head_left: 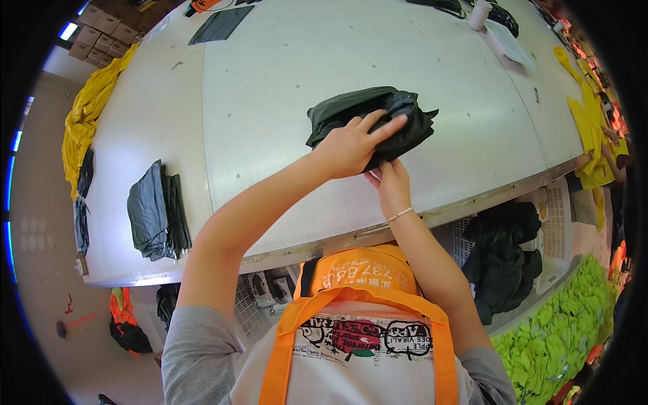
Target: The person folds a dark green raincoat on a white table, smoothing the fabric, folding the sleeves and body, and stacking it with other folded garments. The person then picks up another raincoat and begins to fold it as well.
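One dark folded bundle (352,102), on the pale table (270,88); long axis left to right, ragged corners rightward. Grip: I see the left hand (354,145) spread loosely on top; the right hand (393,185) touches the near edge, closure I cannot tell. Lower right: lime-green heap (567,331).

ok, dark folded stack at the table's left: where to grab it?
Probably pinch the dark stack by its long right-hand edge, coming from the right: its layers fan out on that side, so they should separate from the table more easily there.
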`<state>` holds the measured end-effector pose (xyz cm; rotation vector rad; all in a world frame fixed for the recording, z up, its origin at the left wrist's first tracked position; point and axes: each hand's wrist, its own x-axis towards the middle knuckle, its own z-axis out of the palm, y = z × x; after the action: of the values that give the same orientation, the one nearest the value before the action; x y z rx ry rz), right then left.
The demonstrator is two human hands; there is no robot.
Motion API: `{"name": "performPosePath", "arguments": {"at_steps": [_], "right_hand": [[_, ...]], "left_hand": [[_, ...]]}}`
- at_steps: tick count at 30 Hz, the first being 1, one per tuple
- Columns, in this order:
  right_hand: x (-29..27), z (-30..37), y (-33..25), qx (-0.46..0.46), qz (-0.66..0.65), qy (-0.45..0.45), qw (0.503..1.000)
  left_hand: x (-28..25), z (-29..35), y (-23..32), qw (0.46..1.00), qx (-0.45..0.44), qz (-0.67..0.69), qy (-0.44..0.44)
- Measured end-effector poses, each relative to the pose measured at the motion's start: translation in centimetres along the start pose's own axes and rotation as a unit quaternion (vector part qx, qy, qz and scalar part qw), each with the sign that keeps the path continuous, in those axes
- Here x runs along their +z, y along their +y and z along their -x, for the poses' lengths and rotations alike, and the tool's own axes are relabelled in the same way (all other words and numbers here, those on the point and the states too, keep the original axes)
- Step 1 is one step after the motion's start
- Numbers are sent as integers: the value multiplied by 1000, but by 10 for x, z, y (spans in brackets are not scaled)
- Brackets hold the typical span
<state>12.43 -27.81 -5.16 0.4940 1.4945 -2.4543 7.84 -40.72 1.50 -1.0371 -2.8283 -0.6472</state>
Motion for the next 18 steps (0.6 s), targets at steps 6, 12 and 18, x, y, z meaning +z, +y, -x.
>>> {"name": "performPosePath", "arguments": {"at_steps": [6, 12, 18], "right_hand": [[0, -17, 3, -22, 106, 51, 993], [-17, -11, 15, -33, 138, 41, 989], [-28, -9, 15, 14, 171, 50, 984]], "left_hand": [[42, 6, 9, 946, 61, -319, 10], [67, -8, 4, 912, 73, -403, 27], [70, -9, -1, 935, 62, -349, -14]]}}
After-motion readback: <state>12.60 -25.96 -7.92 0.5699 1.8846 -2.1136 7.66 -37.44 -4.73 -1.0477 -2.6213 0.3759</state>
